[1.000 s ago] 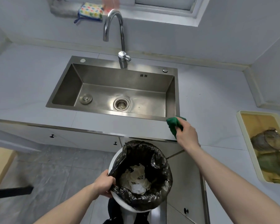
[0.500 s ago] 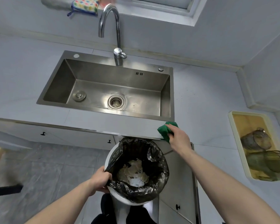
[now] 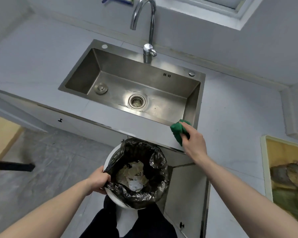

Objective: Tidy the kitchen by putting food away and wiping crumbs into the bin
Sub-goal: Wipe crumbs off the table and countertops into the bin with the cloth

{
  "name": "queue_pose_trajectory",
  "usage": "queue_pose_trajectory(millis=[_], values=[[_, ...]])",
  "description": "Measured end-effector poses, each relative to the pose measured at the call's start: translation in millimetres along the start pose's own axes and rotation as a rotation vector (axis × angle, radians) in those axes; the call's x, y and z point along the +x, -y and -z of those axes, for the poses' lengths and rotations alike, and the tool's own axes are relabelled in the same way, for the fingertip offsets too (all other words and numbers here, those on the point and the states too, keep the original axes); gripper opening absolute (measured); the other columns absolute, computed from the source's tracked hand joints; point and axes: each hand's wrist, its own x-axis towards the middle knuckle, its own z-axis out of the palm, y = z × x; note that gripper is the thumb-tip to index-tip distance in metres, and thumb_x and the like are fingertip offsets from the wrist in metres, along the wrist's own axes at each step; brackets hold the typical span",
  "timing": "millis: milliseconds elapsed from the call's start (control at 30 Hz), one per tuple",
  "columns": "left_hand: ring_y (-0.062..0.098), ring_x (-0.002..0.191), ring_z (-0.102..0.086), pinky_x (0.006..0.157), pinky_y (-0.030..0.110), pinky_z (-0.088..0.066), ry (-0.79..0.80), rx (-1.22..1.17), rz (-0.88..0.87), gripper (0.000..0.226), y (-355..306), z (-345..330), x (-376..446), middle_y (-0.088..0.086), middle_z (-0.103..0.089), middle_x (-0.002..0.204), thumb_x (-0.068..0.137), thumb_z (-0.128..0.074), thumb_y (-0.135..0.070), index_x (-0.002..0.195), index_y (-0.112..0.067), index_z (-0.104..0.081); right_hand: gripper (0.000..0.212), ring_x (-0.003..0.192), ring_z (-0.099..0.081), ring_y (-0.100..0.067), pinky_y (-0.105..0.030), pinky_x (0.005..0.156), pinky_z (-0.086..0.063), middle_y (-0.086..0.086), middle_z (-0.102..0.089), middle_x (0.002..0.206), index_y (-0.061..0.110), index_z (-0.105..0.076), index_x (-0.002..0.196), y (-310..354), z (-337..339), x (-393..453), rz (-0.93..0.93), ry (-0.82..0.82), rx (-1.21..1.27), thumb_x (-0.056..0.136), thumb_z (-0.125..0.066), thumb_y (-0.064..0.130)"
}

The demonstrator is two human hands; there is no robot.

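Here our right hand (image 3: 193,145) grips the crumpled green cloth (image 3: 178,130) at the grey counter's (image 3: 144,125) front edge; our left hand (image 3: 97,180) grips the black-lined white round bin (image 3: 110,194).

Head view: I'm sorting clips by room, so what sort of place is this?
Most likely a home kitchen: a stainless steel sink with a gooseneck faucet set in a grey countertop, and a lined waste bin held below its edge.
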Motion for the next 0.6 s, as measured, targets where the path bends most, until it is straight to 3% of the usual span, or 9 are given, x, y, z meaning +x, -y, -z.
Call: queue_pose_trajectory(millis=[100,233,333,400,500,600], values=[[0.030,0.080,-0.073,0.056,0.041,-0.063,-0.019,-0.032,0.024,0.042,13.3,-3.1,12.5,0.020,-0.069,0.108,0.084,-0.046,0.007,0.121,-0.011,-0.054,0.057,0.136,-0.051,-0.013,-0.037,0.114,-0.042,0.020,-0.052,0.149,0.041,-0.054,0.144,22.9,-17.0,-11.3,0.144,0.073,-0.010,0.095,-0.061,0.013],[0.030,0.077,-0.073,0.060,0.043,-0.064,-0.014,-0.039,0.051,0.042,34.1,-7.0,32.7,0.016,-0.070,0.099,0.083,-0.047,0.006,0.120,-0.013,-0.054,0.061,0.138,-0.046,-0.005,-0.028,0.117,-0.034,0.024,-0.049,0.150,0.044,-0.050,0.146,51.8,-56.8,-52.0,0.224,0.180,0.055,0.095,-0.060,0.011],[0.028,0.078,-0.072,0.061,0.041,-0.064,0.005,-0.015,0.050,0.042,47.9,-6.4,55.4,0.011,-0.068,0.098,0.085,-0.047,0.005,0.119,-0.017,-0.054,0.059,0.139,-0.039,0.008,-0.018,0.117,-0.028,0.031,-0.046,0.149,0.046,-0.050,0.145,47.5,-99.2,-82.5,0.153,0.218,0.121,0.096,-0.058,0.014],[0.026,0.079,-0.070,0.056,0.038,-0.063,0.022,-0.002,0.065,0.043,60.5,-8.5,78.9,0.010,-0.064,0.100,0.087,-0.047,0.005,0.123,-0.018,-0.052,0.056,0.138,-0.041,0.008,-0.018,0.118,-0.030,0.030,-0.049,0.147,0.044,-0.053,0.143,29.4,-136.1,-99.2,0.062,0.220,0.151,0.096,-0.059,0.014],[0.024,0.076,-0.067,0.051,0.037,-0.061,0.032,0.025,0.060,0.038,78.3,-18.5,125.6,0.008,-0.061,0.096,0.089,-0.046,0.006,0.119,-0.016,-0.051,0.051,0.135,-0.048,0.002,-0.025,0.116,-0.037,0.025,-0.056,0.142,0.041,-0.059,0.138,-12.1,-192.5,-117.0,-0.103,0.195,0.155,0.095,-0.060,0.015],[0.027,0.074,-0.069,0.056,0.041,-0.063,0.070,0.069,0.055,0.035,94.3,-33.5,180.0,0.011,-0.066,0.096,0.088,-0.046,0.006,0.117,-0.013,-0.052,0.048,0.127,-0.059,-0.014,-0.030,0.107,-0.046,0.015,-0.064,0.136,0.038,-0.062,0.136,-57.3,-237.4,-121.6,-0.287,0.178,0.147,0.094,-0.058,0.014]])
